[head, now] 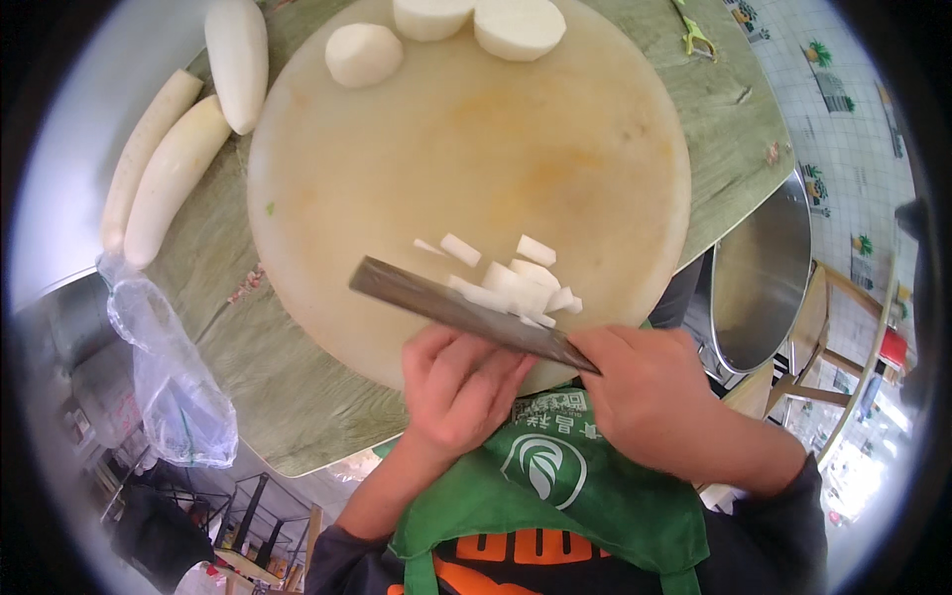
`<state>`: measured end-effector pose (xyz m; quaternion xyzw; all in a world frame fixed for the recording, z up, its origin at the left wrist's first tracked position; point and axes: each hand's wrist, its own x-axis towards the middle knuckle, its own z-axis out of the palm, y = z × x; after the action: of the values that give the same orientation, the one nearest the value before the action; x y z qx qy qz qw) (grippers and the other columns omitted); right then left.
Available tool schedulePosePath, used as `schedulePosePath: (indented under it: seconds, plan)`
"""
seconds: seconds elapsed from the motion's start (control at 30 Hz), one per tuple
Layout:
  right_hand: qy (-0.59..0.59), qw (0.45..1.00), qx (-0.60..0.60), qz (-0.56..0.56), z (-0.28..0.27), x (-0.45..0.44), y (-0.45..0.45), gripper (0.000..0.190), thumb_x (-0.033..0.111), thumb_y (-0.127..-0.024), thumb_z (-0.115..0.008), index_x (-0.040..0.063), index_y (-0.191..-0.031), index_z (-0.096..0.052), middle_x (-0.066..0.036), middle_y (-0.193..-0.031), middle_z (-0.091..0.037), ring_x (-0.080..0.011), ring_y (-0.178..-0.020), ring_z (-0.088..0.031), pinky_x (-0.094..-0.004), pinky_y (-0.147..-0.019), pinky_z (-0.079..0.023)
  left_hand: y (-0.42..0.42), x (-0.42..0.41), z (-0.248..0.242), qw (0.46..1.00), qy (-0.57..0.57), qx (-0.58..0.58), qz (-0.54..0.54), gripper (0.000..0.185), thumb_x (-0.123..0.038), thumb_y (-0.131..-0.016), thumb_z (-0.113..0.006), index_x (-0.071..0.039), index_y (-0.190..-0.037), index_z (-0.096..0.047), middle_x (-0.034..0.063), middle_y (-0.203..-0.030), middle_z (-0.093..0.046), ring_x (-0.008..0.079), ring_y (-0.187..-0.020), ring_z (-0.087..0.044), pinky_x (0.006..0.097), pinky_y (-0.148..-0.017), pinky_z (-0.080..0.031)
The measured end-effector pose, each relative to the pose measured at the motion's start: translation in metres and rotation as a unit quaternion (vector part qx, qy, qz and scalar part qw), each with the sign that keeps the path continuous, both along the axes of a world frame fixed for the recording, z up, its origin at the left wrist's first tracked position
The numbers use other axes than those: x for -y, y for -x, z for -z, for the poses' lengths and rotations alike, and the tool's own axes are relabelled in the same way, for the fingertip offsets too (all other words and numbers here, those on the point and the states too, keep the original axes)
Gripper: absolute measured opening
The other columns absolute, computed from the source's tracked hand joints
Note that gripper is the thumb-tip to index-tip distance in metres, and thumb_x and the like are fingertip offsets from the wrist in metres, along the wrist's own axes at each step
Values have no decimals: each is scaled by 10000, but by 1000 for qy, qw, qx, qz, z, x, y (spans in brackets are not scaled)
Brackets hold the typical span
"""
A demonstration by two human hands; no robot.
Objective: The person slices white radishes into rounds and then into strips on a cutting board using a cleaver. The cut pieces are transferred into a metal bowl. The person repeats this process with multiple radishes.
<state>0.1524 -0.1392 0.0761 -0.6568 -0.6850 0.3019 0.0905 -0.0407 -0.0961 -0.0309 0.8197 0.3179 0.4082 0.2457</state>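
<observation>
My right hand (643,394) is closed on the handle end of a kitchen knife (461,309), whose broad dark blade slants up to the left over a round cutting board (446,171). My left hand (461,387) is at the board's near edge, with bent fingers behind the blade; the blade hides whether they hold anything. Just beyond the blade lie several cut pieces of white radish (520,286). At the board's far edge are a rounded radish piece (364,55) and two thick radish chunks (519,28).
Several whole peeled radishes (177,178) lie left of the board. A clear plastic bag (175,387) hangs at the table's left edge. A green peeler (698,41) lies at the far right of the table (736,134). A large metal pot (762,275) stands beyond the right edge, near wooden chairs.
</observation>
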Motion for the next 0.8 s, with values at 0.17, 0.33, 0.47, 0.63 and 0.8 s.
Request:
schedulePosePath:
  seconds: [0.17, 0.33, 0.47, 0.63, 0.8]
  plan:
    - [47, 998, 31, 3, -31, 30, -9, 257, 56, -758, -635, -31, -999, -622, -138, -810, -652, -347, -682, -685, -432, -576, -538, 5, -1, 0, 1000, -2, -14, 17, 202, -27, -677, -822, -7, -865, -750, 108, -1001, -695, 375, -927, -641, 496, -825, -520]
    - [110, 992, 64, -5, -29, 10, 4, 166, 48, -746, -626, -16, -892, -580, -161, -780, -634, -373, -676, -672, -444, -577, -535, 2, -1, 2, 1000, 5, -9, 9, 228, -6, -663, -840, -9, -875, -755, 98, -991, -697, 355, -931, -641, 457, -811, -533]
    - [22, 999, -27, -1, 3, -7, 8, 109, 33, -758, -607, 8, -845, -546, -174, -777, -631, -401, -672, -647, -472, -594, -527, 0, 0, 2, 1000, -5, 15, -5, 261, 23, -641, -857, -14, -879, -757, 77, -984, -696, 333, -936, -637, 403, -793, -536]
    - [24, 1000, 11, 16, -18, 13, 0, 155, 34, -762, -614, -1, -909, -583, -143, -787, -639, -363, -699, -677, -465, -598, -534, 8, 1, 0, 1000, -7, 4, 11, 239, 25, -633, -831, -7, -857, -755, 99, -967, -702, 341, -919, -646, 411, -800, -539]
    - [65, 997, 36, 11, -36, 24, -1, 207, 44, -751, -632, -12, -948, -600, -126, -784, -639, -333, -658, -682, -444, -565, -538, 11, 1, 4, 998, 32, 13, 44, 212, 35, -637, -770, 10, -847, -771, 157, -928, -727, 365, -849, -694, 423, -796, -560]
